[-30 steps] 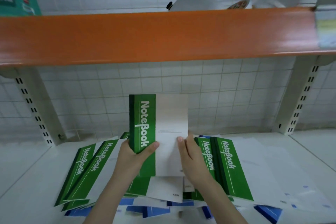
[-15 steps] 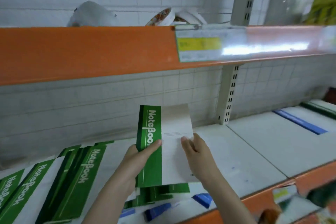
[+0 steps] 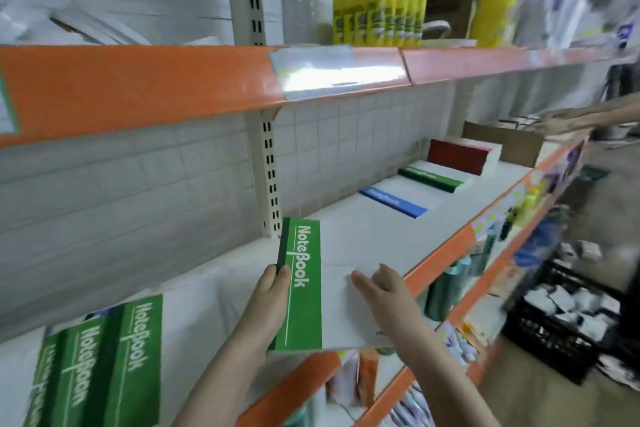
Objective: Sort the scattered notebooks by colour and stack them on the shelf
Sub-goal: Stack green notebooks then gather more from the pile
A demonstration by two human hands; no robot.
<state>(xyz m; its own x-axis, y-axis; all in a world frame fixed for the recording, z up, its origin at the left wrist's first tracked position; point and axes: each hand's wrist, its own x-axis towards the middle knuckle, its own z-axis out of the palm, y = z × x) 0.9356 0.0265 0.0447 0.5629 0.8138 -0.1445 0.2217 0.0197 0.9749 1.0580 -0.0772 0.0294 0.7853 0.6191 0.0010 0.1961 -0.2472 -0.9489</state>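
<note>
Two hands hold a green notebook (image 3: pixel 304 282) above the white shelf (image 3: pixel 408 218), near its orange front edge. The left hand (image 3: pixel 268 305) grips the green spine side with curled fingers; the right hand (image 3: pixel 381 291) pinches the white cover on the other side. More green notebooks (image 3: pixel 104 357) lie scattered on the shelf at lower left. Farther right along the same shelf sit three separate stacks: a blue stack (image 3: pixel 398 199), a green stack (image 3: pixel 433 177) and a red stack (image 3: pixel 460 156), side by side near the back wall.
</note>
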